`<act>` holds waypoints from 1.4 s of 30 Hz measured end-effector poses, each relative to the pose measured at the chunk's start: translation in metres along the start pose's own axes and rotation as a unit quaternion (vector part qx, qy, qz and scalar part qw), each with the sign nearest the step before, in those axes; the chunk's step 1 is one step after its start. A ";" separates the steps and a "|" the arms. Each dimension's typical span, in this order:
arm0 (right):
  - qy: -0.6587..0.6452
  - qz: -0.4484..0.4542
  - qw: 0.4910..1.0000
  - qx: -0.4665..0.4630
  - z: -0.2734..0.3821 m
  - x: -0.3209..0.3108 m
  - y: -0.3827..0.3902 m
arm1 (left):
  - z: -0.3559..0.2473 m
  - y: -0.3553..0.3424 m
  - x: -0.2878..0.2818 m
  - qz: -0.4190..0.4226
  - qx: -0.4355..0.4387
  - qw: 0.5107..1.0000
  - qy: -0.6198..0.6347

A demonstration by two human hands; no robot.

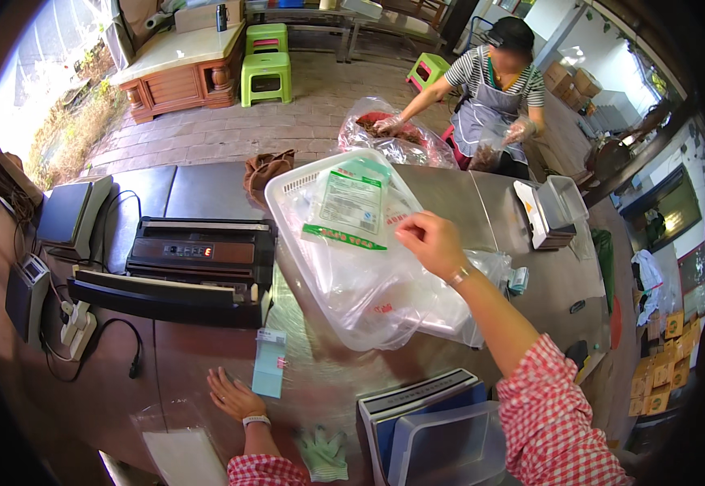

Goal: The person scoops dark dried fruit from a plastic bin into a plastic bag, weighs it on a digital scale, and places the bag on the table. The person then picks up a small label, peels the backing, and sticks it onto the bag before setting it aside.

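My left hand [237, 395] lies flat on the metal table, fingers spread, beside a pale blue packet of labels or slips [270, 363]. Over the right part of a white plastic basket [300, 279], my right hand [433, 243] has its fingers curled together. Whether anything is pinched in them is hidden. Just left of these fingers, a clear printed bag with green bands [352, 202] rests on top of other clear plastic bags [352, 283] in the basket. Some of those bags spill over the basket's right side.
A black vacuum sealer [190, 255] with its lid up stands left of the basket. Near me are a glove [322, 454], a clear plastic tub [450, 445] and a blue-and-white box [417, 405]. Across the table, a co-worker [498, 97] handles a bag beside a lined red basin [389, 130].
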State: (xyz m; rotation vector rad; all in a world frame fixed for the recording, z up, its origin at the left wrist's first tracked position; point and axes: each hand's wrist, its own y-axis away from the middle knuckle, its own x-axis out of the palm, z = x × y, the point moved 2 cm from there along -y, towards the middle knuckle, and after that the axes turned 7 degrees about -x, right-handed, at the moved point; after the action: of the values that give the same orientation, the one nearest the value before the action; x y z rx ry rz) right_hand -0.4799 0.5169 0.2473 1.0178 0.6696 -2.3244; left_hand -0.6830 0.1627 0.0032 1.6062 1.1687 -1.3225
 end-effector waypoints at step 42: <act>0.094 -0.189 0.960 0.187 -0.029 -0.140 0.323 | 0.021 -0.007 0.026 -0.097 0.085 0.992 0.000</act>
State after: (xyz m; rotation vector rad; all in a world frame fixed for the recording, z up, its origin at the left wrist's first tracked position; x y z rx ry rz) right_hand -0.1816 0.3291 0.2634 1.3949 0.5413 -2.7837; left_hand -0.6948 0.1503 -0.0266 1.6431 1.2663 -1.5846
